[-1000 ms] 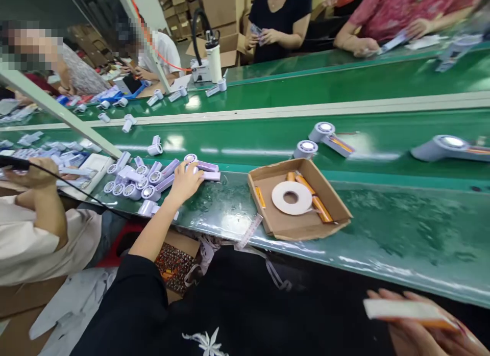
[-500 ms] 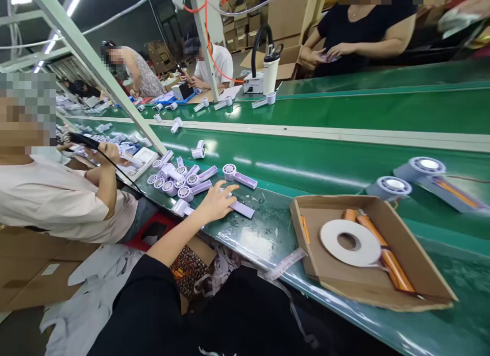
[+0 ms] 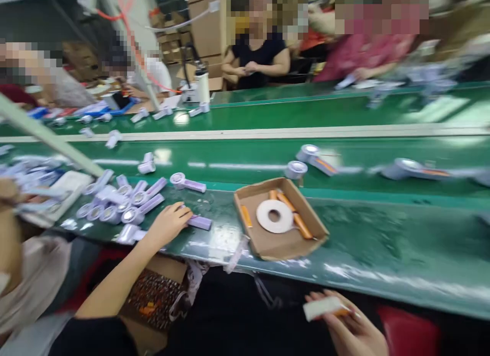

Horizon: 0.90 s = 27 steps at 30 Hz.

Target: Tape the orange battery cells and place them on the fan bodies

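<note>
My left hand (image 3: 170, 224) is closed over the head end of a pale purple handheld fan (image 3: 200, 223) lying on the green bench; the fan's handle sticks out to the right. Low at the right, in front of the bench edge, my right hand (image 3: 354, 328) grips an orange cylindrical battery (image 3: 342, 311) with a white strip across it. Just left of my left hand is a heap of similar fans (image 3: 132, 214), and another fan (image 3: 194, 185) lies above it. An open cardboard tray (image 3: 264, 250) contains a white tape roll (image 3: 262, 221) and several orange batteries (image 3: 302, 226).
More fans (image 3: 312, 157) lie along the green belt (image 3: 237, 154) behind the bench. A short printed strip (image 3: 236, 254) hangs over the bench edge. Below stands a box of small parts (image 3: 153, 295). A co-worker (image 3: 34, 279) sits close at left; others sit across the belt.
The view has swung right. My right hand has come into view, holding the battery. My left hand stays at the same fan, its fingers now more closed around the head end.
</note>
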Tool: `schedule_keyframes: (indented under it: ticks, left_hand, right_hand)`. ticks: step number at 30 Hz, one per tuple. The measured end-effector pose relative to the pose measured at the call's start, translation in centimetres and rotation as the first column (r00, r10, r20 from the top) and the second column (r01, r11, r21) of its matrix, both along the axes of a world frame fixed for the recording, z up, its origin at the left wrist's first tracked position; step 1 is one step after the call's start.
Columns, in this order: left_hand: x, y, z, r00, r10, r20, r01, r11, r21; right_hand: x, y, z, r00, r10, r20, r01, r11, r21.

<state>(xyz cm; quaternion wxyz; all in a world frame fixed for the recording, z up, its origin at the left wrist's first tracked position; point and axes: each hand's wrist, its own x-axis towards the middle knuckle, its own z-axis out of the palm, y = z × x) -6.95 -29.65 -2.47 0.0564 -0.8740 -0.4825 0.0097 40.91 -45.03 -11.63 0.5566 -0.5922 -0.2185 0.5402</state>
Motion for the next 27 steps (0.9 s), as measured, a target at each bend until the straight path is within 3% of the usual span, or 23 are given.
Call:
schedule_keyframes:
  ticks: [6,13,17,20,23,25,27]
  left_hand:
    - [-0.6,0.8,-1.5,0.993,-0.012,0.114,0.007,0.999,0.045]
    - [-0.5,1.8,-2.5,0.999,0.016,0.042,-0.019,0.998,0.061]
    - [-1.4,3.0,-2.7,0.99,-0.084,0.11,0.084,0.996,0.006]
    - [-1.1,3.7,-1.4,0.976,-0.122,0.182,0.122,0.992,0.013]
    - [1.7,6.0,1.6,0.963,-0.096,0.25,0.087,0.995,0.045]
    - [4.9,9.8,3.6,0.957,-0.125,0.262,0.116,0.992,0.05]
    - [8.4,15.0,4.6,0.964,-0.121,0.235,0.116,0.993,0.035]
  right_hand:
    - [-1.9,0.4,2.0,0.998,-0.027,-0.055,0.03,0.998,0.061]
    - [-2.8,-0.3,1.6,0.995,-0.004,-0.099,0.013,0.995,0.096]
    - [-3.2,-0.4,1.4,0.994,0.0,-0.11,0.014,0.992,0.127]
    - [-3.5,-1.0,1.6,0.995,-0.018,-0.095,0.031,0.991,0.131]
    - [-3.5,-1.5,1.9,0.999,-0.007,-0.05,0.012,0.995,0.104]
    - [-3.1,-1.1,2.1,1.0,0.0,-0.013,0.002,0.996,0.092]
    - [-2.5,0.0,2.2,1.0,0.011,0.02,-0.013,0.995,0.095]
